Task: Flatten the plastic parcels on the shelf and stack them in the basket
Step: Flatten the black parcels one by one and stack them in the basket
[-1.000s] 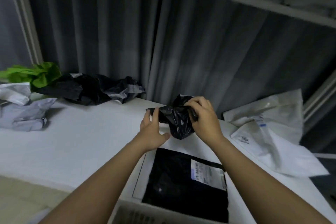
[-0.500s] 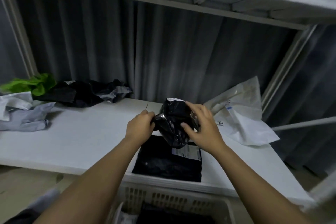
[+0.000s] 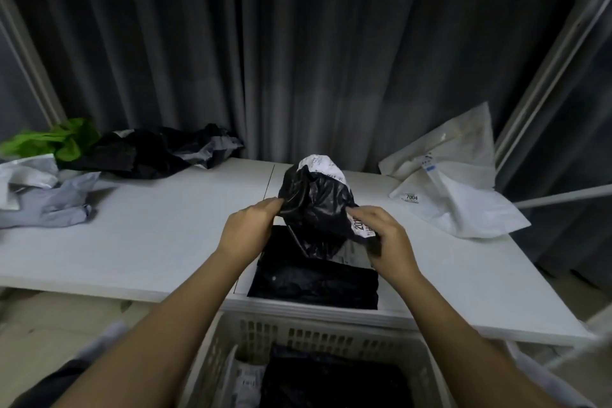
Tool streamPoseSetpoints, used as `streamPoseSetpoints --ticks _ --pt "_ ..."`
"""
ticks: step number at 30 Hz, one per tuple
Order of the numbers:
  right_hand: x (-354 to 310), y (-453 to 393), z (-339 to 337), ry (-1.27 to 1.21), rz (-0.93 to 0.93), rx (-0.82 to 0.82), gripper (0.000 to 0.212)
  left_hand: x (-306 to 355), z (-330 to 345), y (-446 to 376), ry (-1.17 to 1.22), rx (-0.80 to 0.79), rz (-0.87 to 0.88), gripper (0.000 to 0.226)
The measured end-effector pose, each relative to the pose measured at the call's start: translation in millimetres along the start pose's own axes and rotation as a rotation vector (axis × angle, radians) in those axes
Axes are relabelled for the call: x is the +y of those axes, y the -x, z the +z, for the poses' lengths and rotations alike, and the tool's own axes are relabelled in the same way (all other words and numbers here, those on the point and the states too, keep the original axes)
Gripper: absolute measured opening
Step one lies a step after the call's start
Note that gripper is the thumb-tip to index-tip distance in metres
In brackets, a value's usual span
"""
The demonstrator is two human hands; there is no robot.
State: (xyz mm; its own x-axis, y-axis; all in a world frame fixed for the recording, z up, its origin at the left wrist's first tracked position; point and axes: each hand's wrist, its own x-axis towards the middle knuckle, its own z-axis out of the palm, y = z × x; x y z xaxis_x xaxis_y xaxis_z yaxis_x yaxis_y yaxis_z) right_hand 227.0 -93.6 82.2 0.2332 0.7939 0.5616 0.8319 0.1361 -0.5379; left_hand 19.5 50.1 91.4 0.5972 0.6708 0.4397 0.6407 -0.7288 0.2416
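I hold a crumpled black plastic parcel (image 3: 316,199) with a white label above the white shelf (image 3: 165,242). My left hand (image 3: 248,228) pinches its left edge. My right hand (image 3: 385,238) grips its lower right corner by the label. Under it a flat black parcel (image 3: 311,281) with a white label lies at the shelf's front edge. Below the shelf stands the white slotted basket (image 3: 298,338), holding a black parcel (image 3: 334,384) and a white one (image 3: 246,384).
At the shelf's back left lie crumpled black parcels (image 3: 155,152), a green one (image 3: 56,142) and grey-white ones (image 3: 36,195). Two white parcels (image 3: 453,182) lean at the right by the shelf post (image 3: 543,76). A grey curtain hangs behind.
The view has pulled back and tilted down, bringing the basket into sight. Both hands have turned the crumpled black parcel and shifted their grip; its white label now shows on top.
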Motion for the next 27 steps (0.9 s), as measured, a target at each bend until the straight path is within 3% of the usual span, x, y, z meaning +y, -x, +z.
streamPoseSetpoints --ticks 5,8,10,11,13,16,17,19,23,27 --pt "41 19 8 0.35 -0.203 -0.061 0.076 -30 30 7 -0.133 0.042 0.134 0.087" --pt "55 26 14 0.497 -0.188 -0.325 0.086 -29 47 14 -0.216 -0.233 0.165 0.089" --pt "57 32 16 0.567 -0.036 -0.669 0.086 -28 56 20 -0.34 -0.489 0.114 0.077" --pt "57 32 17 0.578 0.034 -0.749 0.084 -28 60 22 -0.391 -0.549 0.09 0.074" --pt "52 27 18 0.5 0.111 -0.622 0.073 -26 65 23 -0.441 -0.553 0.077 0.07" --pt "30 4 26 0.319 0.049 -0.053 0.04 -24 67 25 -0.496 -0.533 0.093 0.066" --pt "19 -6 30 0.265 0.03 0.053 0.037 -23 67 25 -0.513 -0.527 0.101 0.065" --pt "0 -30 46 0.181 0.07 0.015 0.039 -22 68 24 -0.511 -0.534 0.105 0.064" --pt "-3 -49 78 0.23 0.231 -0.417 0.05 -20 64 31 -0.484 -0.611 0.097 0.066" --pt "6 -33 105 0.335 0.158 -0.47 0.054 -31 55 35 -0.39 -0.859 -0.057 0.079"
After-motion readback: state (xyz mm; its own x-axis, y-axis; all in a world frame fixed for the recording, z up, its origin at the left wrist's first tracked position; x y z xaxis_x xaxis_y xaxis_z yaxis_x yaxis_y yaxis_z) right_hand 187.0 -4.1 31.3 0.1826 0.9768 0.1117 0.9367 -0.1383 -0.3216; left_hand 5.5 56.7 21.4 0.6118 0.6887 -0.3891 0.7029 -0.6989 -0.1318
